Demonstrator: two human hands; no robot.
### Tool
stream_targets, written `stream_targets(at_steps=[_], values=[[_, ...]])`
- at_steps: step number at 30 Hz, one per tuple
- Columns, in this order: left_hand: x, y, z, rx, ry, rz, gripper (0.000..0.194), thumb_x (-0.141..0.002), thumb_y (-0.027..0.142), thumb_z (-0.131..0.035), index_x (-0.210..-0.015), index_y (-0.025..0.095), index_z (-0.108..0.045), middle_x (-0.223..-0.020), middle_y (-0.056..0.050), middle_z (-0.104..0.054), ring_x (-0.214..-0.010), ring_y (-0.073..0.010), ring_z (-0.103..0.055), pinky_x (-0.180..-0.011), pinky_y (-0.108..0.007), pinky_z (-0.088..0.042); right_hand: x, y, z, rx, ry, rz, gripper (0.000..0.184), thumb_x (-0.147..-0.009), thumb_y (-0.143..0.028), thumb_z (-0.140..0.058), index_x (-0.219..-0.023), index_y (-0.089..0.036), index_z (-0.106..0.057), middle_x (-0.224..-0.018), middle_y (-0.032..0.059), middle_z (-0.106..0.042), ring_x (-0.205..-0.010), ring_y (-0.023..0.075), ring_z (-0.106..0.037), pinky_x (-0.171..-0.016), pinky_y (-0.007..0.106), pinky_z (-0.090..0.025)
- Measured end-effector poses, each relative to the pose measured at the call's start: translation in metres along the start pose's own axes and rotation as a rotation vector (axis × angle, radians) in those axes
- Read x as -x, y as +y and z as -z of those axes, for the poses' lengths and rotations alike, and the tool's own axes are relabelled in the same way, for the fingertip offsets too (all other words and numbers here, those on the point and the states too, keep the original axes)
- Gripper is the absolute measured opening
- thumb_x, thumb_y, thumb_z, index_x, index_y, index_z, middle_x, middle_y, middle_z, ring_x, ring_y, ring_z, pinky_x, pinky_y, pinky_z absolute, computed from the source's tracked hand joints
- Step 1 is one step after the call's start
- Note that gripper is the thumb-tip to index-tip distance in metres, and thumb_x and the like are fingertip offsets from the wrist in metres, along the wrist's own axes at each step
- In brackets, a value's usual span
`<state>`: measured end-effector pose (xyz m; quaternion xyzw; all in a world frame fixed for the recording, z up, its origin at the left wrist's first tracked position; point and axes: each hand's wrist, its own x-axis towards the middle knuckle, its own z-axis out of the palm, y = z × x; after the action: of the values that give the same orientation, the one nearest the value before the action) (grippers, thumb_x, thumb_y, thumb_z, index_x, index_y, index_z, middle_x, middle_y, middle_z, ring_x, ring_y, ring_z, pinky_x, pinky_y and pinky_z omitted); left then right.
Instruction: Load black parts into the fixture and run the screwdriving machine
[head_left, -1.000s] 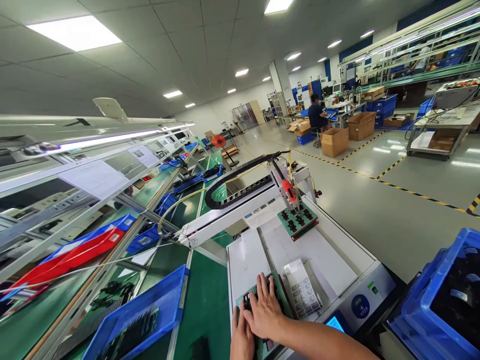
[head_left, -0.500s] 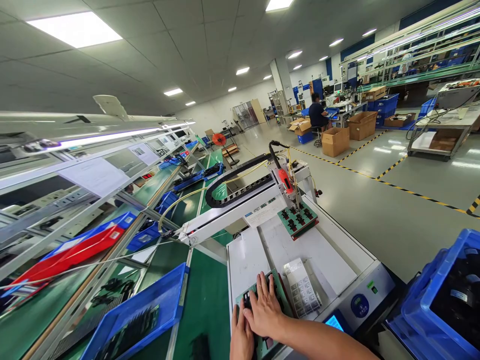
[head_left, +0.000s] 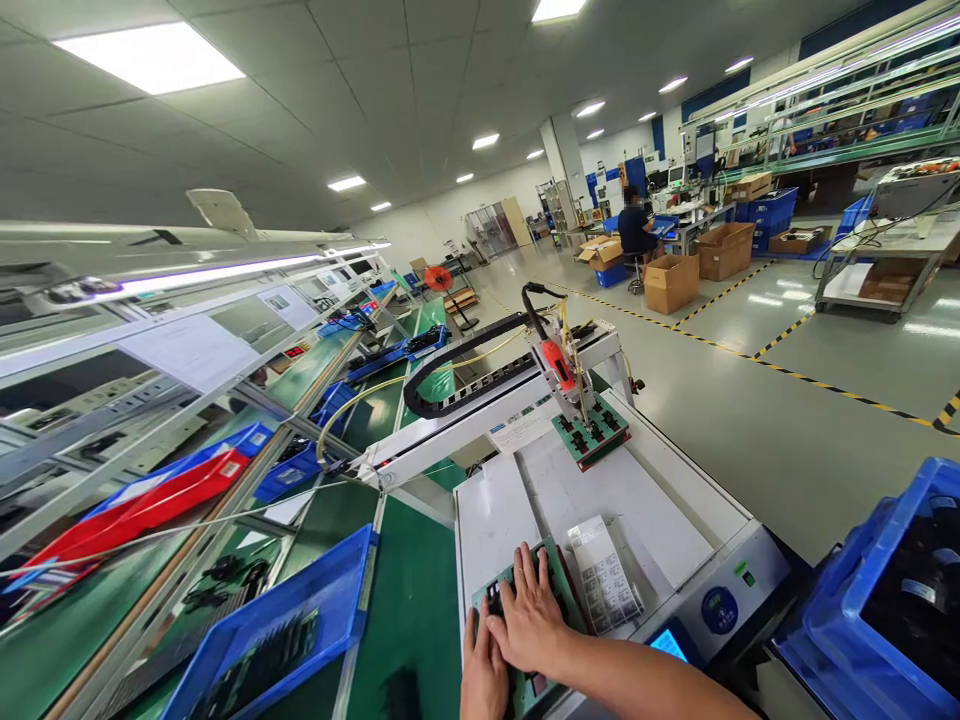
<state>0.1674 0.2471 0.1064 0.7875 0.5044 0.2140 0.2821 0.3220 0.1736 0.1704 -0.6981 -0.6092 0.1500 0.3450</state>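
My right hand lies flat, fingers spread, on a green fixture board with black parts, at the near left of a white machine table. My left hand presses the same board just below and left of it, partly under the right hand. A second green board sits at the far end of the table under the machine's head with a red tool. A white keypad sheet lies right of my hands.
Blue bins stand at lower left and lower right. A green conveyor line with shelves runs along the left. A seated person works far off among cardboard boxes. A black cable chain arches over the gantry.
The machine's head with the red tool and the far green board have shifted left and slightly away. My hands stay pressed on the near board.
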Motion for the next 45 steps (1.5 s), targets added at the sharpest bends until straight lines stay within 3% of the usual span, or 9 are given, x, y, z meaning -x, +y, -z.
stream_targets(at_steps=[7,11,18,29,45], values=[[0.0006,-0.0030,-0.0014,-0.008,-0.011,0.000,0.064,-0.104,0.043,-0.024,-0.155,0.010,-0.042,-0.170,-0.016,-0.032,-0.162,-0.0267,-0.018,-0.133,-0.046,-0.025,-0.0006,-0.0010,0.0002,-0.021,-0.006,-0.002,0.070,-0.106,-0.057,-0.027,-0.142,-0.003,-0.052,-0.170,0.0288,-0.003,-0.160,0.0386,0.012,-0.129,0.072,0.001],[0.0012,-0.0021,-0.0016,-0.020,-0.004,0.007,0.062,-0.104,0.042,-0.024,-0.156,0.014,-0.042,-0.171,-0.013,-0.032,-0.162,-0.0240,-0.018,-0.133,-0.042,-0.024,-0.0009,-0.0008,-0.0001,-0.009,-0.012,-0.008,0.069,-0.106,-0.057,-0.027,-0.141,-0.004,-0.053,-0.171,0.0269,-0.003,-0.160,0.0382,0.012,-0.130,0.071,0.001],[0.0015,0.0005,-0.0012,0.009,-0.020,0.019,0.067,-0.105,0.045,-0.021,-0.157,0.009,-0.040,-0.172,-0.016,-0.027,-0.163,-0.0269,-0.016,-0.134,-0.046,-0.021,-0.0008,-0.0011,-0.0010,0.010,-0.013,-0.004,0.068,-0.106,-0.056,-0.027,-0.138,-0.002,-0.054,-0.169,0.0298,-0.003,-0.160,0.0387,0.011,-0.129,0.071,0.000],[0.0010,-0.0056,-0.0030,-0.010,0.020,0.003,0.061,-0.104,0.043,-0.028,-0.156,0.015,-0.044,-0.171,-0.014,-0.032,-0.162,-0.0264,-0.021,-0.131,-0.044,-0.029,-0.0022,0.0000,0.0003,0.012,-0.014,0.003,0.070,-0.106,-0.056,-0.025,-0.136,0.000,-0.055,-0.168,0.0338,-0.004,-0.161,0.0400,0.008,-0.129,0.072,0.000],[0.0015,-0.0051,-0.0027,-0.012,0.032,-0.008,0.060,-0.104,0.042,-0.029,-0.155,0.016,-0.045,-0.170,-0.013,-0.034,-0.161,-0.0261,-0.022,-0.130,-0.044,-0.032,-0.0026,0.0022,-0.0091,0.046,0.007,0.014,0.069,-0.106,-0.057,-0.025,-0.134,-0.002,-0.057,-0.168,0.0323,-0.009,-0.161,0.0380,0.008,-0.129,0.072,0.000]])
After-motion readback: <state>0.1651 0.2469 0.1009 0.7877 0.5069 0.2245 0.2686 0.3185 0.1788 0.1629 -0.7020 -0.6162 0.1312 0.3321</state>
